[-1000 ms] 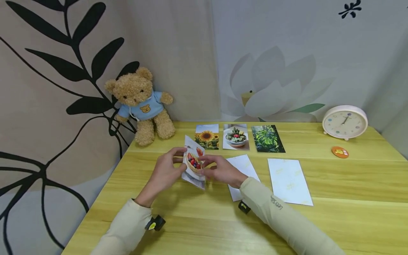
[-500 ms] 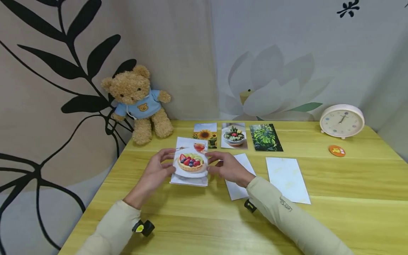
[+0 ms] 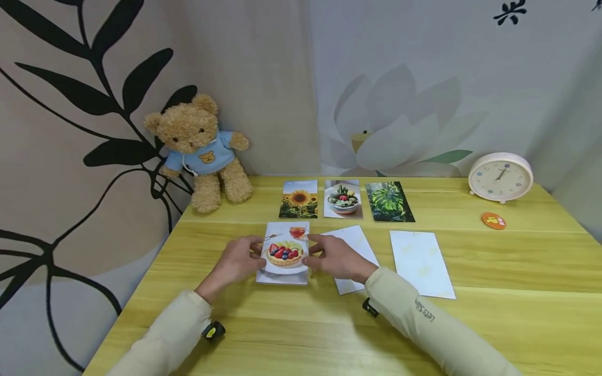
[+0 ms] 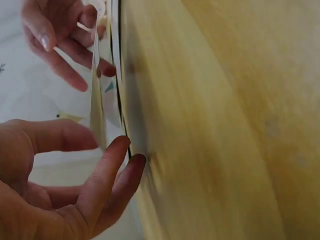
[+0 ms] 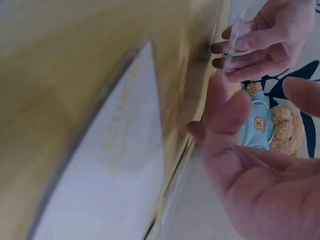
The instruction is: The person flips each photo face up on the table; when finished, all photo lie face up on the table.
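Note:
A picture card of a fruit tart and a red drink faces up between my two hands in the head view. My left hand pinches its left edge, the thumb in front and fingers behind. My right hand is at its right edge; in the right wrist view its thumb and fingers are spread apart. The left wrist view shows the card edge-on, just above the table. Beside my right hand lies a white card, partly covered by that hand. Another white card lies further right.
Along the back lie cards showing sunflowers, a potted cactus bowl and green leaves. A teddy bear sits at the back left. A round clock and an orange disc are at the right.
The tart card was bent and tilted between both hands; it then turned flat toward the camera and has now come lower, uncovering the sunflower card. The right fingers have spread from its face to its edge.

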`<control>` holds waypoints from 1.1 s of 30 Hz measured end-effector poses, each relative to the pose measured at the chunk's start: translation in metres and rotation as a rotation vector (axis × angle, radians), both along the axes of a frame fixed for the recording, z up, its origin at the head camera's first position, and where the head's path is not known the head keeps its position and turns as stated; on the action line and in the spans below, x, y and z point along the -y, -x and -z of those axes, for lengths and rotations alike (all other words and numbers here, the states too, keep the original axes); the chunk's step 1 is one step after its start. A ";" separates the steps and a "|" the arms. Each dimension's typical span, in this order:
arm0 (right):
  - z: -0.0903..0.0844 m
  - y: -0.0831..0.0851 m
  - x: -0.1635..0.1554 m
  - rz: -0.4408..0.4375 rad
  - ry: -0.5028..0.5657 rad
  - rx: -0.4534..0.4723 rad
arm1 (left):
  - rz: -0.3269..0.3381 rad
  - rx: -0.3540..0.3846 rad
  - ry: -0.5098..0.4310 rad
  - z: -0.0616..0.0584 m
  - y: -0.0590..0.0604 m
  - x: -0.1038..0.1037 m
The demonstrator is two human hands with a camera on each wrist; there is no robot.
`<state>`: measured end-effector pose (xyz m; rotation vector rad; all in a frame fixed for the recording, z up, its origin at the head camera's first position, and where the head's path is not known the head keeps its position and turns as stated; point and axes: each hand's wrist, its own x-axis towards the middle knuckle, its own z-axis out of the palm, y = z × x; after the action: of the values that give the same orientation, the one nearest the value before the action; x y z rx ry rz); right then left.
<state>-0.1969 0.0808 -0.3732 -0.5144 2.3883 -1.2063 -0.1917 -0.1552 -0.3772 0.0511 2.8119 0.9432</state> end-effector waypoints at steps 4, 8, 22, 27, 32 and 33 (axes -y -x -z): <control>-0.001 -0.003 0.003 -0.059 -0.075 -0.017 | 0.009 0.011 -0.004 0.002 0.002 -0.001; -0.001 -0.005 0.004 -0.078 -0.128 -0.018 | 0.017 0.015 -0.016 0.003 0.005 -0.002; 0.002 -0.007 0.008 -0.087 -0.236 -0.097 | -0.011 0.074 -0.059 0.011 0.013 -0.003; 0.002 -0.007 0.006 -0.072 -0.264 -0.106 | 0.011 0.020 -0.040 0.009 0.008 -0.002; 0.001 -0.009 0.006 -0.081 -0.264 -0.119 | 0.036 -0.024 -0.015 0.007 0.003 -0.006; 0.001 -0.009 0.006 -0.082 -0.266 -0.125 | 0.038 -0.029 -0.011 0.007 0.003 -0.007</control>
<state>-0.1880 0.0744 -0.3745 -0.6089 2.5541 -0.8268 -0.1947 -0.1484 -0.3845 0.1208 2.8217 0.9577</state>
